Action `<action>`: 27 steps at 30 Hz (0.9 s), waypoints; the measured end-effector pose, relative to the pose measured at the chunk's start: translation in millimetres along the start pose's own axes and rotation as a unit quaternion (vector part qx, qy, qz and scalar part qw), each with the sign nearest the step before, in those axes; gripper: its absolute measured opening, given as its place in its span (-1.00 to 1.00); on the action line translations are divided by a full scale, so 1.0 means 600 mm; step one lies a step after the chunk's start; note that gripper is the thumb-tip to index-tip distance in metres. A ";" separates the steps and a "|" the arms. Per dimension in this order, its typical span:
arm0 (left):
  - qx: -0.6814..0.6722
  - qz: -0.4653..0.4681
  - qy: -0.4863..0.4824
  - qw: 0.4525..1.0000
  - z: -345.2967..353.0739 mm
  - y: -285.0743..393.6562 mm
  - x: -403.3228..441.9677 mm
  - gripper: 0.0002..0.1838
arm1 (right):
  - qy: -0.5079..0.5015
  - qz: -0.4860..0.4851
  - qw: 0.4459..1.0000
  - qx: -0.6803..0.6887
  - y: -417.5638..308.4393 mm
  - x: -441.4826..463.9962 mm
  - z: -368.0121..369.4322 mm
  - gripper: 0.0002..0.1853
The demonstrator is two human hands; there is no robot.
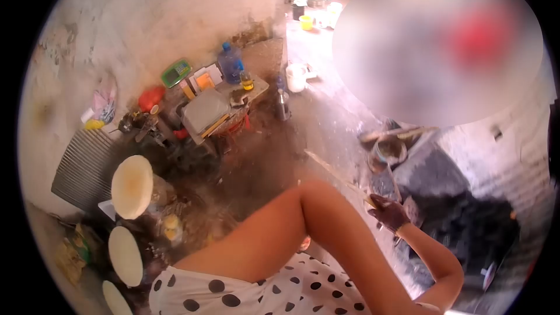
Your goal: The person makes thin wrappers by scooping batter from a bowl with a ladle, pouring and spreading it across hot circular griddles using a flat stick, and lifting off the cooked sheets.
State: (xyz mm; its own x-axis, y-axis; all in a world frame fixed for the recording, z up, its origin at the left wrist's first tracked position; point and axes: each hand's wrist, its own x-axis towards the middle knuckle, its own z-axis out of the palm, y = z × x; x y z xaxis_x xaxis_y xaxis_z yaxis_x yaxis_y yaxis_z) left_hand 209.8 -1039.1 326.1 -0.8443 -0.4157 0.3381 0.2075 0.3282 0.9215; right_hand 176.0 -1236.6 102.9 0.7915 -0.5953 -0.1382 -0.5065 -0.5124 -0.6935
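My right hand (pixel 390 211), darkened at the fingers and palm, is closed round the near end of a long thin wooden stick (pixel 335 173). The stick slants away to the upper left over the floor. Beside the hand, on its right, spreads a black heap (pixel 466 230) that looks like coal. Just beyond the fingers lies a greyish vessel (pixel 383 185), partly hidden. A bare bent limb (pixel 326 213) of mine crosses the foreground over white cloth with black dots (pixel 291 289). My left hand is not visible.
A low table (pixel 261 84) against the wall carries a blue water jug (pixel 229 61), a bottle of yellow liquid (pixel 247 80) and a grey lid-like cover (pixel 205 109). Several pale round discs (pixel 132 187) stand at left. A bucket (pixel 389 150) sits ahead of my hand. A blurred area hides the upper right.
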 end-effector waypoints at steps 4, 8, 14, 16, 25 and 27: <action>0.067 0.052 0.009 0.996 -0.284 -0.059 -0.077 -0.76 | -0.060 -0.148 0.987 0.025 0.092 0.345 0.031 -0.48; 0.151 0.128 -0.004 0.980 -0.613 -0.075 -0.177 -0.76 | -0.297 0.180 0.835 0.426 0.028 0.524 0.003 -0.49; 0.075 0.122 0.151 0.978 -0.970 -0.196 -0.317 -0.84 | -0.081 -0.245 0.957 -0.132 0.106 0.883 -0.226 -0.46; 0.145 0.130 0.183 0.964 -1.110 -0.212 -0.341 -0.87 | -0.040 -0.189 0.976 -0.097 0.044 1.004 -0.352 -0.51; 0.197 -0.062 0.294 0.933 -1.794 -0.478 -0.460 -0.87 | -0.074 0.128 0.969 0.200 0.249 1.556 -0.484 -0.58; 0.122 -0.240 0.317 0.909 -1.940 -0.503 -0.543 -0.82 | -0.097 0.170 0.972 0.129 0.254 1.677 -0.531 -0.58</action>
State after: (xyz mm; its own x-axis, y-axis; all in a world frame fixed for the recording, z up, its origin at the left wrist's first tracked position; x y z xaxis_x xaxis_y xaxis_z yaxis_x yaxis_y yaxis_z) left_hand 997.2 -1990.2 159.9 -0.3378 -0.9410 0.0227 -0.2909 0.1272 0.9483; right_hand 786.3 -2110.9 83.7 0.6559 -0.5628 -0.5031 -0.6666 -0.1190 -0.7359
